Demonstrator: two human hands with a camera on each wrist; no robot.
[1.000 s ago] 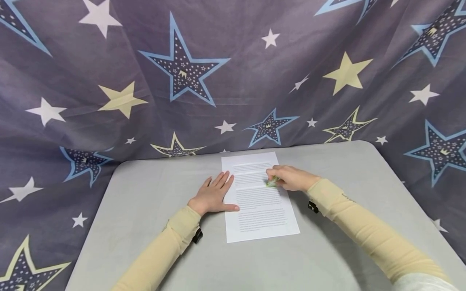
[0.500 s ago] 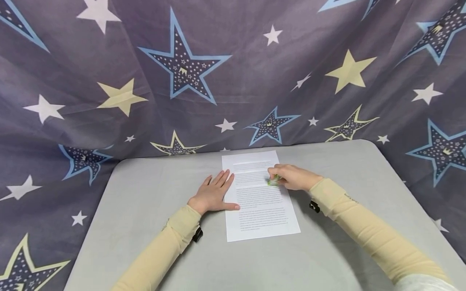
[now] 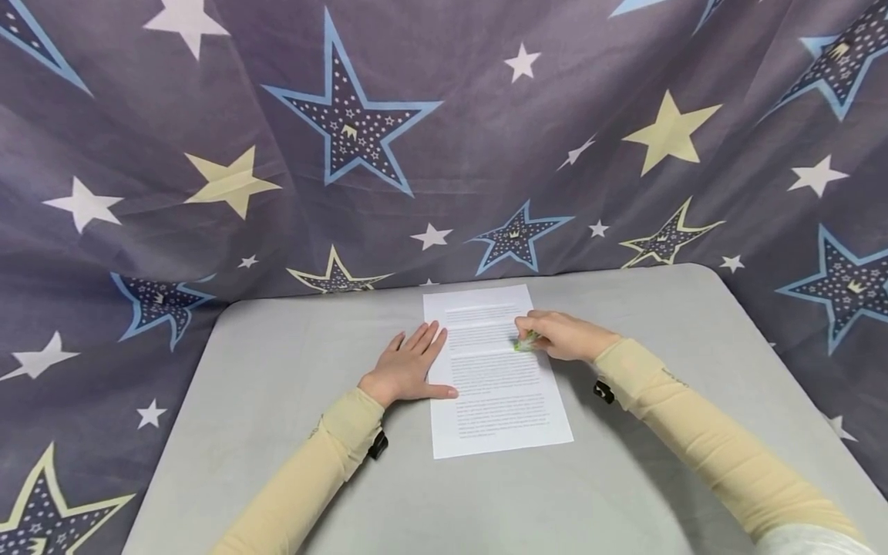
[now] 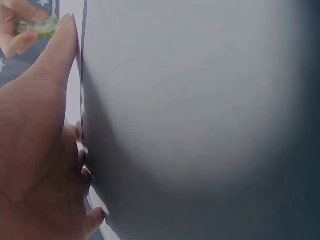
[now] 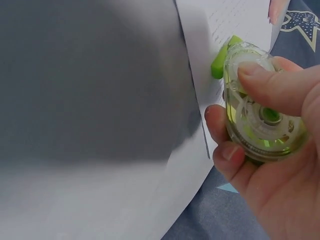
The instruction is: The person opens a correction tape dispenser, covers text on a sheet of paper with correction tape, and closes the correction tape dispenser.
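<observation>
A printed sheet of paper [image 3: 499,443] lies on the grey table, with several white bands across its upper text. My left hand [image 3: 405,372] rests spread on the paper's left edge, fingers straight and thumb pointing inward. In the left wrist view that hand [image 4: 37,135] fills the left side. My right hand [image 3: 569,337] pinches a correction tape dispenser [image 5: 260,115] over the right part of the text. The dispenser has a clear case with a green cap at its tip, which points down-left at the printed lines. My right thumb lies across the case, and curled fingers support it from below.
The grey table [image 3: 312,339] has rounded far corners. A dark curtain [image 3: 444,154] patterned with stars hangs right behind it. Both forearms wear beige sleeves [image 3: 708,439], and a small black wrist camera [image 3: 603,391] sits under the right cuff.
My right hand has slid slightly right along a line with the correction tape dispenser. My left hand stays in place on the paper. The head view has tilted a little.
</observation>
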